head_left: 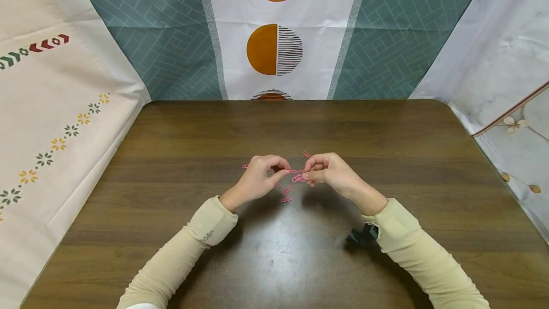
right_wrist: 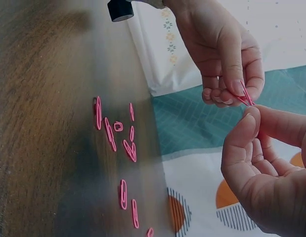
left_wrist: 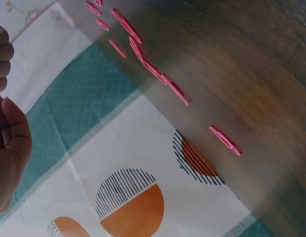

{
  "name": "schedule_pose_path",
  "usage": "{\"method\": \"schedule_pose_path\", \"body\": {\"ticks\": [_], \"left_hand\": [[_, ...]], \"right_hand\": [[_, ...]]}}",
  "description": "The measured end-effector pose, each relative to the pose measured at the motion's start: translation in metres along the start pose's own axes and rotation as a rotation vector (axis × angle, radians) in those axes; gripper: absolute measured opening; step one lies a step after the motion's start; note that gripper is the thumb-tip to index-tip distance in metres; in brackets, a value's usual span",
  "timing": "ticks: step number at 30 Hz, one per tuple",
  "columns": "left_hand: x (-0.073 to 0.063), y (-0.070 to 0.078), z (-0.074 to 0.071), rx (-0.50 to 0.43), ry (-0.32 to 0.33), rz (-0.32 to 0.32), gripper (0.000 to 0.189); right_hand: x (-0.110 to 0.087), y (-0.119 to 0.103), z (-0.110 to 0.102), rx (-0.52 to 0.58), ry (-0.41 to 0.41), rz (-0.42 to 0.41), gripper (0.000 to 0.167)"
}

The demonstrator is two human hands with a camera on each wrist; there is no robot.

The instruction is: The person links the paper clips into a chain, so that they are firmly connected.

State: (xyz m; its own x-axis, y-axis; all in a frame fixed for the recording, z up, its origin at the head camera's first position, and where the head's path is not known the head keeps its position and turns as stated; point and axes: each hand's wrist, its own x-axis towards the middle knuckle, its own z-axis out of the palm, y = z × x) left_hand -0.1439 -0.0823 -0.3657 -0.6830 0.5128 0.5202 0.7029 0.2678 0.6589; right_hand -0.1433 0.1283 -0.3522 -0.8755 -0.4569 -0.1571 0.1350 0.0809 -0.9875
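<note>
My left hand (head_left: 259, 178) pinches a pink paper clip (right_wrist: 246, 94) between thumb and forefinger, above the table. My right hand (head_left: 334, 174) faces it, its thumb and forefinger pinched at the clip's other end. Whether a second clip is between the right fingertips is hidden. Loose pink paper clips lie under and around both hands, among them one clip (head_left: 286, 199) on the near side and another clip (head_left: 306, 154) beyond the right hand. In the left wrist view only parts of both hands show at the left edge, and the held clip is out of sight.
The brown wooden table (head_left: 206, 128) carries several scattered clips, including a lone one (left_wrist: 225, 140). Patterned cloths (head_left: 274, 51) hang behind and at both sides. A black device (head_left: 362, 235) sits at the right wrist, close above the tabletop.
</note>
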Motion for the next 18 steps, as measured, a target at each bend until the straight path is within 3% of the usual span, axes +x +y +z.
{"method": "schedule_pose_path", "body": {"ticks": [14, 18], "left_hand": [[0.0004, 0.0002, 0.001, 0.002, -0.004, 0.058, 0.004], [0.0007, -0.0001, 0.002, 0.021, -0.005, 0.067, 0.007]], "right_hand": [[0.0004, -0.0022, 0.0009, 0.086, -0.044, 0.023, 0.008], [0.0006, -0.001, 0.0003, 0.095, -0.063, 0.014, 0.017]]}}
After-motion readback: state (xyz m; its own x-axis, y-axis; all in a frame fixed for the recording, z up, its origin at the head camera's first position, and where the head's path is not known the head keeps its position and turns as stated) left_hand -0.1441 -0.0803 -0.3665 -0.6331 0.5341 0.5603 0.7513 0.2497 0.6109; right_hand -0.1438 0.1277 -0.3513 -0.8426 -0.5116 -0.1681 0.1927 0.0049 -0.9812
